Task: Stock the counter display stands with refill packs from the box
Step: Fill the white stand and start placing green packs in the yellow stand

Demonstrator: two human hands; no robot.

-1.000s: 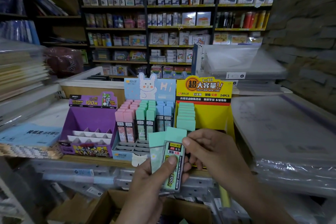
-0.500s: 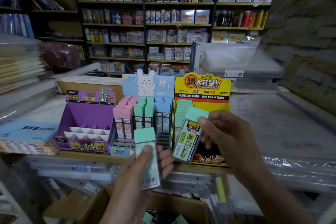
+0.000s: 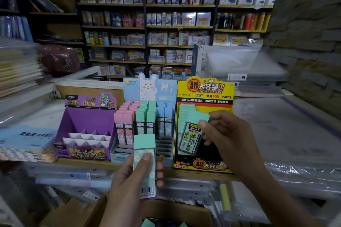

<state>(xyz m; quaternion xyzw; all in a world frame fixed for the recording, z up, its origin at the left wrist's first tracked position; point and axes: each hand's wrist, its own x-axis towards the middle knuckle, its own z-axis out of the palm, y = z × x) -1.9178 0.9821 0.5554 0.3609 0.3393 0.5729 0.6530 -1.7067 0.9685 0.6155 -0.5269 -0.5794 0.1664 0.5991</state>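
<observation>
Right hand (image 3: 230, 140) advanced; pack (image 3: 190, 138) hangs below its grip.

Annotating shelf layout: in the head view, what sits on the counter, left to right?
Blue booklets → purple display stand → bunny display stand → yellow display stand → clear-wrapped stack

Two mint-capped refill packs are held up in front of the stands. The barcode pack (image 3: 144, 164) is gripped upright in the left hand (image 3: 127, 180), and the 2B 0.5 pack (image 3: 191, 134) is pinched, tilted, by the right hand (image 3: 227, 134) over the yellow stand (image 3: 204, 88). The bunny stand (image 3: 149, 86) is partly filled w/ pink, green & blue packs. The cardboard box (image 3: 184, 210) is seen open below, mint caps inside.
</observation>
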